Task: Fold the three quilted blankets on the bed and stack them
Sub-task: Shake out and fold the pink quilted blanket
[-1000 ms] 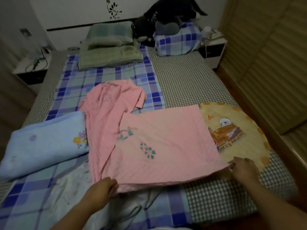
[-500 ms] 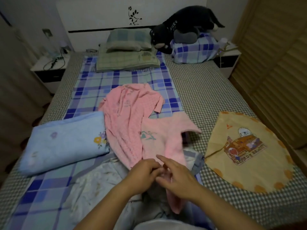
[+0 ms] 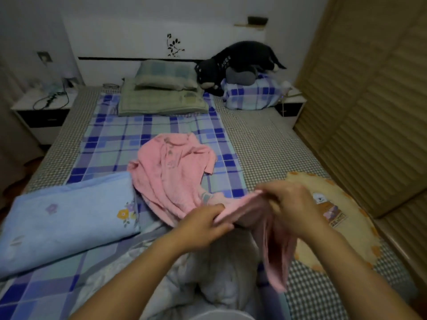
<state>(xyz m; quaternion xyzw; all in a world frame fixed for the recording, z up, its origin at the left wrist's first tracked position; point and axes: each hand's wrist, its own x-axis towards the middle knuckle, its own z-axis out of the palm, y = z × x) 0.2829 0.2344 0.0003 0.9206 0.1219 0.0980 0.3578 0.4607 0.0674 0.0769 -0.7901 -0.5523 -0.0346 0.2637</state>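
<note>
- Head view: your left hand (image 3: 203, 224) pinches the near edge of the pink blanket (image 3: 172, 176), fingers curled tight round the cloth.
- Your right hand (image 3: 292, 209) grips the same edge further to the right, fingers curled over a bunched fold; the hand is blurred, so the exact finger positions cannot be told.
- Between your hands the pink edge is stretched and lifted off the bed (image 3: 265, 144); below the right hand a loose length of it hangs down, and the rest lies crumpled on the blue checked sheet (image 3: 120, 139) beyond your hands.
- The blue blanket (image 3: 67, 218) lies folded to your left, just beside the pink one, a flower print on its near right corner.
- The yellow blanket (image 3: 346, 229) lies flat to your right on the small-check cover, a cartoon print facing up, partly hidden by your right hand.
- A pale crumpled cloth (image 3: 221, 276) lies under your forearms at the near edge.
- At the head of the bed: two green pillows (image 3: 161, 93) stacked, and a dark plush toy (image 3: 238, 63) resting on a blue checked pillow (image 3: 251, 93).
- A nightstand (image 3: 41, 112) on the left carries a cable; nothing that holds contents can be made out.
</note>
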